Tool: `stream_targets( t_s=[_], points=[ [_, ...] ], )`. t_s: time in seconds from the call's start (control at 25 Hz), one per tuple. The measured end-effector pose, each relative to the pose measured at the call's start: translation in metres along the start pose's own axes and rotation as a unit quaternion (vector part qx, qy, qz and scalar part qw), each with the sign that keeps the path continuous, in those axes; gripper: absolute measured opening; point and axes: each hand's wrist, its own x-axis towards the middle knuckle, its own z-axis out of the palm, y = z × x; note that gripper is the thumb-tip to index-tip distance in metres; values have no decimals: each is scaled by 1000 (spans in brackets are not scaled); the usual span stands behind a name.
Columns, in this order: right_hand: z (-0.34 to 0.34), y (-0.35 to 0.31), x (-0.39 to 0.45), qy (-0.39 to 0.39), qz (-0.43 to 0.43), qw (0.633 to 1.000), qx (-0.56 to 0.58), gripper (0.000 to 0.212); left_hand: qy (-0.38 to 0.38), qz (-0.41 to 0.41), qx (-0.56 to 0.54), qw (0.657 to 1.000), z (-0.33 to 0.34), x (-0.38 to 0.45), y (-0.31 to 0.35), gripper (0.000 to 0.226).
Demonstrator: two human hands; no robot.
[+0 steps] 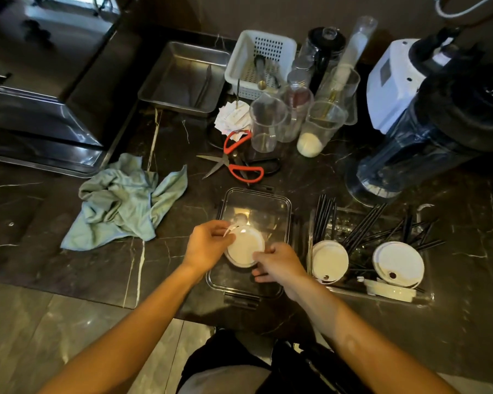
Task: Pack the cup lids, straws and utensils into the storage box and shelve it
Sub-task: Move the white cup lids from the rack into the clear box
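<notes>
You've got both hands on one white cup lid (244,247) over the clear box lid (254,206): left hand (208,245) pinching its far-left rim, right hand (278,264) fingers curled on the near-right edge.

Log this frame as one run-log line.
stage: packing lids | left hand: holds cup lid | right hand: holds same lid | lid over clear tray | storage box: lids, straws inside
</notes>
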Motion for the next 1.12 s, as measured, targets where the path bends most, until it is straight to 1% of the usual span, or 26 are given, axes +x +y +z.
stream_targets(
  t_s=[0.08,0.16,0.28,0.32,0.44,0.52,0.56,0.6,0.68,0.76,0.84,0.88,0.92,0.96,1.04,1.12],
  points=[
    [4,3,6,16,10,1000,-8,5,-2,18,54,998,3,4,-6,27],
    [9,5,10,35,20,999,-9,3,-3,41,101,994,6,7,-6,27],
    [12,9,13,71,22,997,-26,21,-21,58,146,987,9,11,-5,27],
    [13,9,12,78,19,996,-34,24,-26,69,168,983,9,11,-5,29],
    [9,-2,-3,81,-30,992,-96,20,-30,100,225,969,8,12,3,37],
    [-4,-14,-22,63,-72,986,-136,9,-17,122,204,971,13,12,22,35],
    [-15,-20,-33,63,-103,982,-148,10,-13,138,189,972,18,12,33,32],
    [-29,-24,-44,81,-139,973,-164,16,-20,152,178,972,25,11,45,29],
    [-66,-27,-61,176,-202,938,-219,21,-59,187,160,968,47,4,68,26],
    [-104,-20,-65,259,-218,903,-266,16,-97,227,154,957,73,-5,85,24],
    [-140,-4,-62,304,-176,896,-270,11,-143,274,188,933,96,-14,97,26],
    [-158,6,-62,325,-146,894,-270,9,-165,302,220,913,107,-18,102,28],
    [-175,16,-61,345,-117,889,-277,10,-186,336,259,886,118,-21,107,30],
    [-190,24,-61,358,-97,882,-292,16,-208,368,300,855,128,-23,110,33],
    [-212,37,-60,349,-72,872,-336,27,-251,410,378,791,149,-26,116,42],
    [-220,41,-58,327,-63,866,-373,32,-283,425,448,733,167,-26,116,51]
  ],
)
